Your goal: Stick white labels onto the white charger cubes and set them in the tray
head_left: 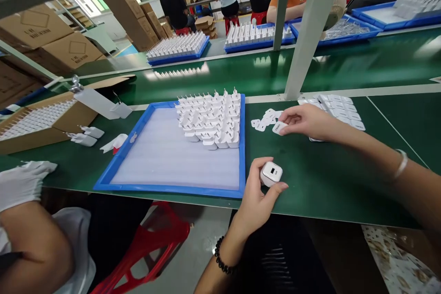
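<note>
Left of centre, a blue tray (172, 189) bears white plugs (212, 119); lower right of centre, my left fingers (277, 189) grip a white charger (271, 174), port face towards me — above it in the frame, apart, my right fingers (291, 114) pinch a white card (277, 127) over the worktop (327, 179).

bare left hand (255, 204) with black beaded bracelet (217, 256), bare right hand (305, 120) with pale bangle (404, 161), dark clothing (292, 264)
</note>
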`<state>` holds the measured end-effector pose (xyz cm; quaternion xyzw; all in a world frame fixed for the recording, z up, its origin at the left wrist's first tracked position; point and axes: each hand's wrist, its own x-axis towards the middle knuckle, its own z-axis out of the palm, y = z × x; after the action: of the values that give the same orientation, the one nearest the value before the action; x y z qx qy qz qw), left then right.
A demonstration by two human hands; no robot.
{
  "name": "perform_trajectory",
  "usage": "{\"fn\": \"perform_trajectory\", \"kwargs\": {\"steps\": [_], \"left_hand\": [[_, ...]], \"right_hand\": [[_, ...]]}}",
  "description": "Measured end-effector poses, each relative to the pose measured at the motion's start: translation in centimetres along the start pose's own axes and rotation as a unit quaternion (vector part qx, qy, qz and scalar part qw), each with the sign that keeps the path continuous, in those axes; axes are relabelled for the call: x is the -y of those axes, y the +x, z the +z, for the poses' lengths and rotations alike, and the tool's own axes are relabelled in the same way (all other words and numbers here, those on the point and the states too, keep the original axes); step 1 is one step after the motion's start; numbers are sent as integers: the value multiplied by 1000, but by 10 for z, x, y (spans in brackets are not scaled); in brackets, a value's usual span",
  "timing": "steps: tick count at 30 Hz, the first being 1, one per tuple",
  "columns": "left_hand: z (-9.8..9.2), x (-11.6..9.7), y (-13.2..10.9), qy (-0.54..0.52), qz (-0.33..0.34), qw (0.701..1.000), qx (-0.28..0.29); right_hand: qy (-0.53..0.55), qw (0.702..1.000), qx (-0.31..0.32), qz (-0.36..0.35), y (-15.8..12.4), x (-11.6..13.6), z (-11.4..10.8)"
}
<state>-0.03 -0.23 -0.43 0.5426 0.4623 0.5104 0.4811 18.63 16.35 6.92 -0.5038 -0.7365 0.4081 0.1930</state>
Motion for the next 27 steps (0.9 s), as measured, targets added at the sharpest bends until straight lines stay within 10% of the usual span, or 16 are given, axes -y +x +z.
{"fn": "perform_trajectory", "kwargs": {"steps": [8,27], "left_hand": [[-5,-1,1,-4,25,999,47],[-5,-2,2,-36,48,994,87]], "right_hand": [[190,972,114,-80,-73,14,22],[265,954,135,-37,-84,13,39]]}}
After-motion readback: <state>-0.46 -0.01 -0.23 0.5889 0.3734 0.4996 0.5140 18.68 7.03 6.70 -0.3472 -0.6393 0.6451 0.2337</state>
